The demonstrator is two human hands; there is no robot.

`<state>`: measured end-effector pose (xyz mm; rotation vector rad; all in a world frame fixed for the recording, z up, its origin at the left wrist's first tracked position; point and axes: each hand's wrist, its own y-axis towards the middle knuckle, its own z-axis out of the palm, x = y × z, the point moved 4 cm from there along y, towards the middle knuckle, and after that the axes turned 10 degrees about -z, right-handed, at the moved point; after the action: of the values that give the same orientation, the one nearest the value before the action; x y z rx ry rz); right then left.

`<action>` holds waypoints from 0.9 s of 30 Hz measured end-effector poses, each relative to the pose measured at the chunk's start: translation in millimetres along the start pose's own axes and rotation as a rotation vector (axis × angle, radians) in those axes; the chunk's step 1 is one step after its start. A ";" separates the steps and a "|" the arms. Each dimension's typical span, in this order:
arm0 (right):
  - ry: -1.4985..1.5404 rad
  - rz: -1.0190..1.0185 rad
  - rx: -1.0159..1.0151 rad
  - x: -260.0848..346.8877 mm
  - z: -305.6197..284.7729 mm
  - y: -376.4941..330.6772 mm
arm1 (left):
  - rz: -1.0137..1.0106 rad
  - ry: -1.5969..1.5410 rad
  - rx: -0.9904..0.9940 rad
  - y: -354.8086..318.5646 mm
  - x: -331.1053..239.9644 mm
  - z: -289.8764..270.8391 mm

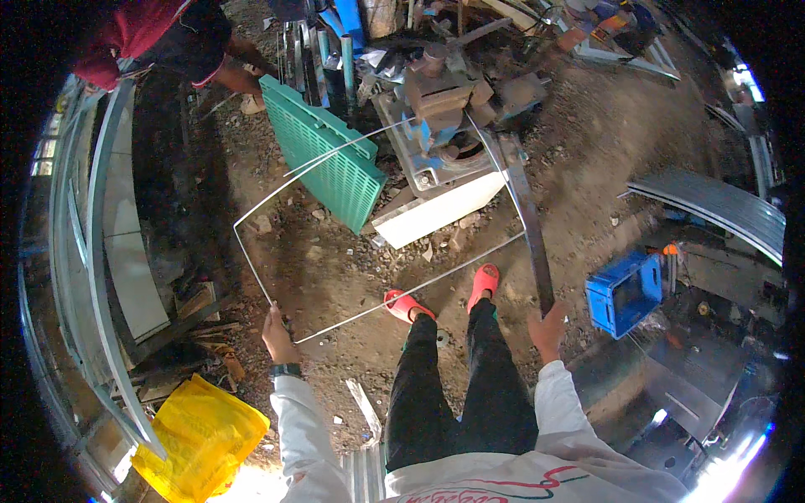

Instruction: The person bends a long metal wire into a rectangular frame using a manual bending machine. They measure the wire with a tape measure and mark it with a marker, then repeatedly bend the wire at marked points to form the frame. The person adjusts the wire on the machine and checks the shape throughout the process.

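Note:
My left hand [277,337] is closed round a corner of a thin metal rod frame [411,289], bent into a large open shape. From there the frame stretches forward, its far ends at a heavy metal bench machine [440,105] with rusty and blue parts. My right hand [547,335] grips the near end of a long flat dark metal bar [531,226], which slants away toward that machine. How the bar joins the machine is hard to make out. A white board [440,210] leans below the machine, and a green slatted plastic panel [319,155] stands left of it.
At the upper left a person in a red sleeve [126,38] is beside the green panel. Long metal profiles [101,226] line the left side. A yellow sack [201,436] lies at lower left. To the right are a blue crate [625,293] and a corrugated sheet [713,205].

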<state>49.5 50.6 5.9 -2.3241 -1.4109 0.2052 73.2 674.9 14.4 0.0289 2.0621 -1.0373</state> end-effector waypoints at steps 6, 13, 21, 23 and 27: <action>0.117 0.094 0.121 42.2 -15.8 -24.6 | 0.021 0.094 -0.011 23.4 -28.5 1.1; 0.227 0.047 0.070 58.3 -8.1 -43.0 | 0.305 0.379 -0.011 93.4 -15.6 -27.7; 0.155 0.013 0.019 53.5 -8.1 -40.9 | -0.064 0.147 0.147 70.4 -25.7 -9.5; 0.154 -0.059 -0.067 16.0 3.4 -24.0 | -0.094 0.076 0.238 58.0 -17.2 -9.5; 0.155 -0.243 -0.238 -33.6 10.3 -1.9 | -0.078 0.092 0.269 44.4 -5.8 -8.5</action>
<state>28.6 24.7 -5.5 -2.2633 -1.6966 -0.2201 87.1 711.9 -8.2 0.1363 2.0042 -1.3787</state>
